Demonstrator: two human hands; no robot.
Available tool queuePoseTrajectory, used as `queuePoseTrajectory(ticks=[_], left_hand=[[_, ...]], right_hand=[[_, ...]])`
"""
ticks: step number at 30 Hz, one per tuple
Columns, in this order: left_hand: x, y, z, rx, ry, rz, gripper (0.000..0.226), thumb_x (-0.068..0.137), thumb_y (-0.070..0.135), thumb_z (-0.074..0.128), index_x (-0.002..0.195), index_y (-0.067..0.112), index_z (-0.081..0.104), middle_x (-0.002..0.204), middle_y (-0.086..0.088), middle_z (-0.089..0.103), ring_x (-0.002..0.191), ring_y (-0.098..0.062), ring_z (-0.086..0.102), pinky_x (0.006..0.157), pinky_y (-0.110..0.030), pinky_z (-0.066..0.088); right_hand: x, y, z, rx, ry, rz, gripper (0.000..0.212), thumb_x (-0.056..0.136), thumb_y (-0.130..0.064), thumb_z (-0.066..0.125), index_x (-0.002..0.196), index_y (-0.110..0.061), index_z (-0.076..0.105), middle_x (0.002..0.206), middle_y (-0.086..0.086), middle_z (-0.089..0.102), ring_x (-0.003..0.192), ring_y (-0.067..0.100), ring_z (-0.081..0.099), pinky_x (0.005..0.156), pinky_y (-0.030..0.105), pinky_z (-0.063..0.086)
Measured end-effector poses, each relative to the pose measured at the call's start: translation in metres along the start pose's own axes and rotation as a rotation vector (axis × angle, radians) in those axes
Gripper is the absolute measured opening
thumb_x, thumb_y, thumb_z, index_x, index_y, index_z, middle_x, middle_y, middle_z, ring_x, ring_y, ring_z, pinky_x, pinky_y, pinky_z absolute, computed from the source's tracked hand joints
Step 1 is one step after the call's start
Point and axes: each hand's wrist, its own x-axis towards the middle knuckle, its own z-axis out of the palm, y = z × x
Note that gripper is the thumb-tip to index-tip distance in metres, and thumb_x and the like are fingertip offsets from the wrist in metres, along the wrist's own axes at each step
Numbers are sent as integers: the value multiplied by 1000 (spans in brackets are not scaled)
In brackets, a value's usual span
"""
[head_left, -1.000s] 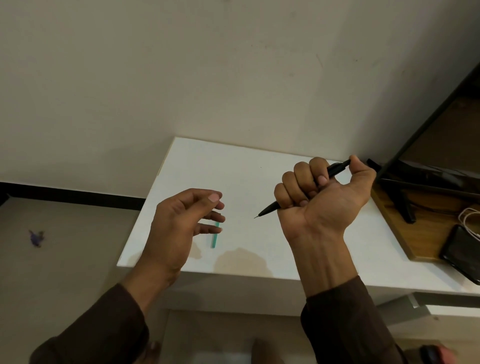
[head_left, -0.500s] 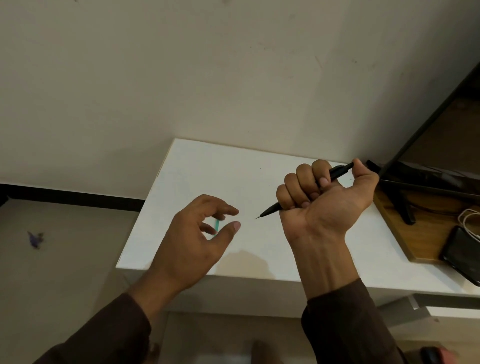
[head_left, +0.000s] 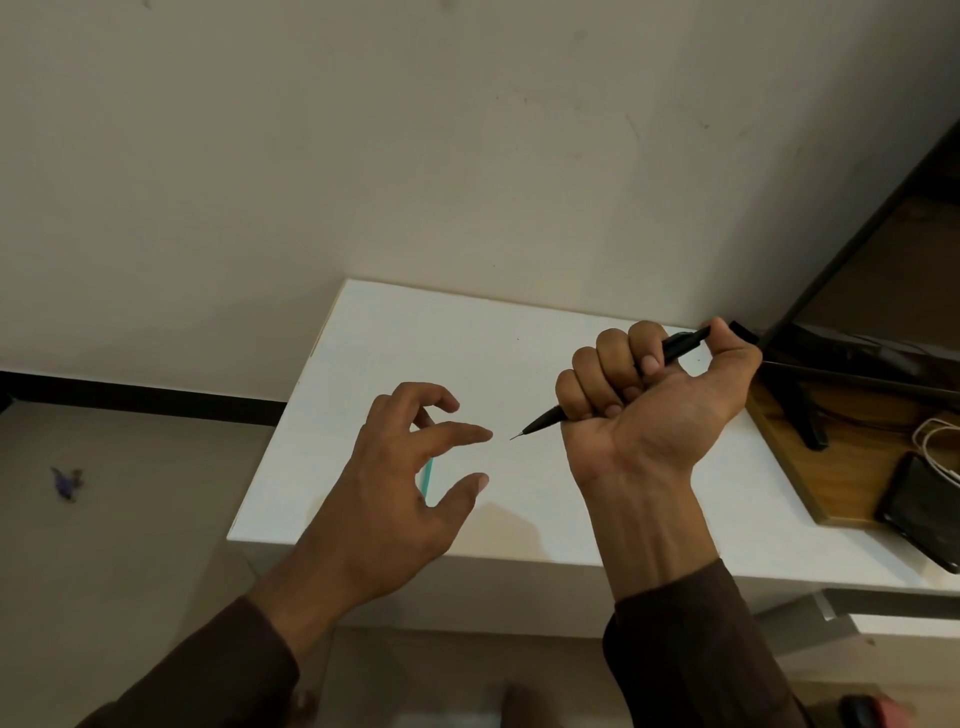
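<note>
My right hand (head_left: 649, 405) grips a black mechanical pencil (head_left: 543, 420) in a fist, thumb on its rear end, with the thin tip pointing left and down. My left hand (head_left: 400, 488) hovers over the white table (head_left: 415, 338) with thumb and index finger spread apart and nothing in it; the index fingertip is a short gap left of the pencil tip. A thin teal stick (head_left: 427, 480) lies on the table under the left hand, mostly hidden by the fingers.
A wooden board (head_left: 841, 467) at the right carries a black monitor stand (head_left: 800, 410), a dark phone (head_left: 919, 504) and a white cable (head_left: 935, 441). A beige wall rises behind the table. A small purple scrap (head_left: 66, 483) lies on the floor at left.
My left hand has turned and moved right toward the pencil tip, its thumb and index finger spreading. The right hand with the pencil has stayed nearly still.
</note>
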Motion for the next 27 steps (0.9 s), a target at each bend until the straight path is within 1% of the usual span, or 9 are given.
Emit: queuePoseTrajectory(ticks=[2,4,8,11,17,21,24,27], left_hand=[[-1,1,-1,-3,0,1,39,81,45,71,119,34,74,131,12,50,120,-9,51,92,-29,51],[-1,3,0,1,7,11,39,81,45,71,119,34,74,129,13,50,118,-5,50,90,-26,51],[-2,5,1,13,9,36,38,81,45,72,118,36,75,124,15,49,114,-2,49,86,-15,45],[-3,5,1,11,6,50,36,81,44,73,117,37,75,123,15,48,113,-3,47,86,-11,41],[-4,6,3,3,8,72,35,82,44,74,117,37,76,121,18,45,112,-7,48,86,-12,44],[-5,6,5,-5,9,70,35,82,46,73,116,39,75,121,22,42,113,-6,49,79,-7,47],[-5,5,7,-9,14,80,36,81,47,74,116,39,75,122,22,42,115,-2,47,84,-13,48],[-5,5,7,-10,14,84,36,81,46,75,117,40,74,123,23,41,117,0,46,86,-15,47]], right_hand=[[0,0,0,-1,2,-6,54,94,-55,33,55,-17,28,47,-5,19,39,12,13,41,20,16],[0,0,1,-5,0,-14,54,94,-54,33,55,-18,28,47,-5,19,40,12,13,41,20,16],[0,1,1,6,12,-21,55,94,-55,32,55,-18,28,46,-5,20,40,12,13,41,19,17],[0,0,1,5,12,-27,54,94,-54,32,54,-18,29,46,-5,20,40,12,13,41,19,17],[0,0,1,-10,13,-29,53,93,-54,32,54,-18,28,47,-5,19,40,13,12,42,19,16],[0,0,0,-11,11,-27,52,93,-53,32,55,-18,27,47,-5,18,40,12,13,41,19,17],[0,0,0,-13,6,-23,51,93,-53,32,55,-18,27,47,-5,18,40,12,13,41,19,17],[-1,0,1,-19,3,-24,51,93,-53,32,55,-18,27,47,-5,18,39,12,12,41,19,18]])
